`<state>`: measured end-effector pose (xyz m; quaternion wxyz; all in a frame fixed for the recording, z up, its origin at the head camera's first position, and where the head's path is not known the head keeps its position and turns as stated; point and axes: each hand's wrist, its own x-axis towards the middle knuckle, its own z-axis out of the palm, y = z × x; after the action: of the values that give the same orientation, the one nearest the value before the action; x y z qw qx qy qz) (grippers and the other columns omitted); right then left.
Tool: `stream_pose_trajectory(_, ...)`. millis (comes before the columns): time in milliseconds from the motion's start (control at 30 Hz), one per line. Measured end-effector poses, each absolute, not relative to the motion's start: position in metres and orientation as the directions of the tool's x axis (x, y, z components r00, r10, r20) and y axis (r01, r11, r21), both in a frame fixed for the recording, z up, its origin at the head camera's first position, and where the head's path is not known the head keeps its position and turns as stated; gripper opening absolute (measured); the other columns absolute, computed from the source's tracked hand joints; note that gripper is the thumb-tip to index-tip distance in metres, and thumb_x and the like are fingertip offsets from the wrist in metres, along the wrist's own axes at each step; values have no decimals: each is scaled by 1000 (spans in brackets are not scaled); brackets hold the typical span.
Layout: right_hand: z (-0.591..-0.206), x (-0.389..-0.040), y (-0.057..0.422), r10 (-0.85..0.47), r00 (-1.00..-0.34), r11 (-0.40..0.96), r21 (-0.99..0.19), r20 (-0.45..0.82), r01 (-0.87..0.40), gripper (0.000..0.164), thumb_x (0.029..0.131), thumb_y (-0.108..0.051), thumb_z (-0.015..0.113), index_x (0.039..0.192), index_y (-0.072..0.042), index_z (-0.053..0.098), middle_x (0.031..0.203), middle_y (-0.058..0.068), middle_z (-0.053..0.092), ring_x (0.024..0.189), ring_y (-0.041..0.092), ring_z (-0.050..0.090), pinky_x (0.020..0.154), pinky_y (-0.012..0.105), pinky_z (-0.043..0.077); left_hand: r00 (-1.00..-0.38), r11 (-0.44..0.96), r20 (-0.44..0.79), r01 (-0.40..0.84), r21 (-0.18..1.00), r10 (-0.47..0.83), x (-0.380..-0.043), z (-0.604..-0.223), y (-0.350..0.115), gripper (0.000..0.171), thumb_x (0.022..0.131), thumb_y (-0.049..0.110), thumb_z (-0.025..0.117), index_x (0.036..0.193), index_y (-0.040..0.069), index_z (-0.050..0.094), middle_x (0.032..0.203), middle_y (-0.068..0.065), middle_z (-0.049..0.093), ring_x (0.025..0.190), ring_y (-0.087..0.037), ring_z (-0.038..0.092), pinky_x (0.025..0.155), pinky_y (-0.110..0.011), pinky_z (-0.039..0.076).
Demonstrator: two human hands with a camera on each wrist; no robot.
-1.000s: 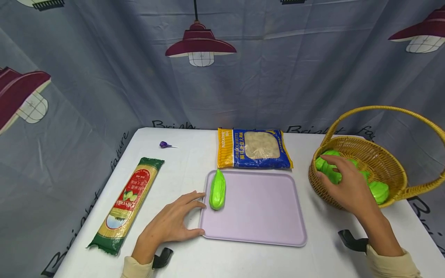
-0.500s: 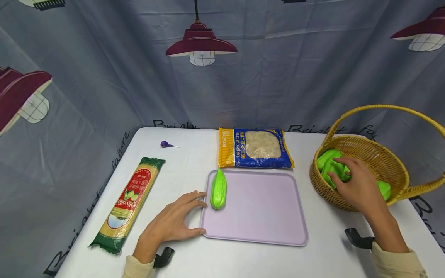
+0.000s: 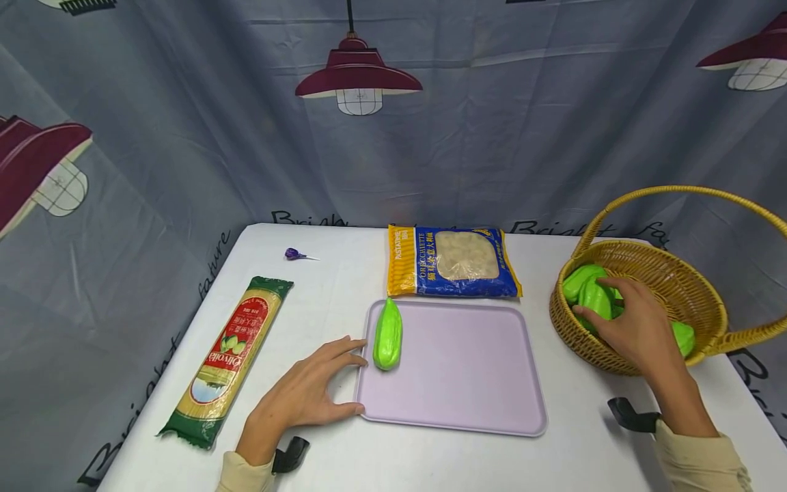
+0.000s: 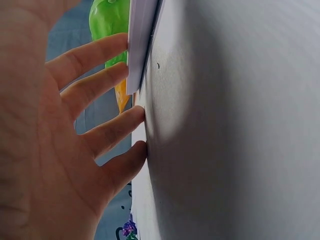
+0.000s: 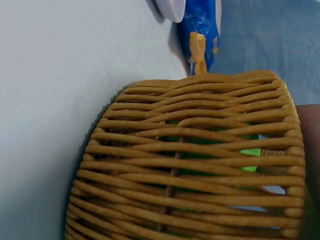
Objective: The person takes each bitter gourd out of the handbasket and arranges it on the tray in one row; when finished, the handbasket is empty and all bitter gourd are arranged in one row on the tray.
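A lilac tray [image 3: 455, 369] lies on the table with one glossy green ribbed vegetable [image 3: 387, 336] near its left edge. My left hand [image 3: 304, 393] rests at the tray's left rim, fingers spread; in the left wrist view two fingertips touch the tray's side. On the right stands a wicker basket [image 3: 707, 307] holding several similar green vegetables. Reaching over its near rim, my right hand [image 3: 636, 324] has thumb and fingers around one green vegetable [image 3: 595, 297] inside. The fingertips' far side is hidden. The right wrist view mostly shows the basket's woven wall [image 5: 200, 160].
A blue and yellow pasta bag [image 3: 455, 263] lies just behind the tray. To the left is a long spaghetti packet [image 3: 227, 362]. A small purple lollipop [image 3: 295, 254] lies at the back left. The basket's tall handle [image 3: 682, 189] arches above it.
My right hand has shifted slightly right within the basket, and the green vegetable by its fingers has turned and now shows more clearly. The left hand and tray stay in place.
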<state>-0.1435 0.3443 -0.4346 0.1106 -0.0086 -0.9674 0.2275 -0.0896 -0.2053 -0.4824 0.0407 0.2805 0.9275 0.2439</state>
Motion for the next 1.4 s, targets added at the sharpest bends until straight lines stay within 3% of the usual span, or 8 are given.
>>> stream_pose_trajectory(200,-435,-144,345,68,-980,898,-438,188,-22,73,97,-38,81,147,7,52,145,42,46,128,64,44,95,81,40,-838,719,62,501,482,542,-90,-483,-205,60,83,60,88,132,29,71,166,9,48,157,-27,42,122,-53,46)
stream_pose_trajectory(500,-429,-144,346,76,-980,895,-446,187,-16,72,96,-28,80,150,9,50,141,44,47,113,58,52,85,76,46,-838,716,62,500,487,543,-89,-484,-205,61,83,61,87,132,29,71,166,10,48,157,-27,41,123,-53,45)
stream_pose_trajectory(867,-404,-137,332,122,-955,887,-461,272,-18,78,94,-30,81,157,1,48,146,39,46,114,58,57,85,75,48,-838,715,62,499,490,543,-90,-484,-206,60,83,62,87,131,29,71,166,10,48,157,-27,41,123,-53,45)
stream_pose_trajectory(1167,-387,-127,310,113,-943,877,-478,312,-53,78,92,-28,84,156,0,50,151,35,48,122,57,53,86,73,50,-843,722,56,490,488,535,-88,-484,-205,62,82,61,89,132,30,71,166,12,48,158,-23,40,124,-51,44)
stream_pose_trajectory(1267,-386,-125,302,87,-938,865,-492,336,-95,77,90,-25,87,154,1,53,150,33,50,119,56,58,85,68,53,-841,718,66,498,487,538,-88,-484,-205,61,82,61,89,132,30,71,165,11,48,157,-25,41,123,-51,45)
stream_pose_trajectory(1400,-390,-127,292,37,-925,850,-499,377,-170,74,86,-20,90,149,2,57,144,31,54,111,53,64,80,40,50,-837,714,73,504,486,542,-89,-484,-205,60,83,60,88,132,30,72,165,10,49,157,-26,41,122,-52,46)
